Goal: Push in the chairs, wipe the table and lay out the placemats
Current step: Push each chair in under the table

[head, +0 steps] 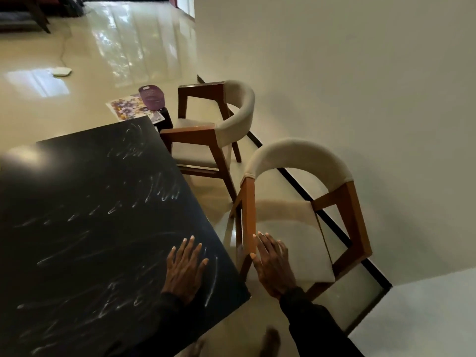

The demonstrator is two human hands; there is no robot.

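Nothing looked finished yet: the near chair (298, 161) at the fingers (263, 243) of the right hand (274, 266) and the far chair (239, 109) beyond it both stood out from the table (103, 202). Its dark top was smeared white, and the placemats (126, 106) lay on a stool (164, 121) far past the fingertips. The right fingers were straight, seemingly touching the near chair's wooden arm and gripping nothing; the fingers (191, 247) of the left hand (184, 269) lay spread flat on the table.

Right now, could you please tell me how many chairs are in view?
2. The near chair stands beside the right edge of the table, by the right hand; the far chair stands near its far corner. Others may be out of view.
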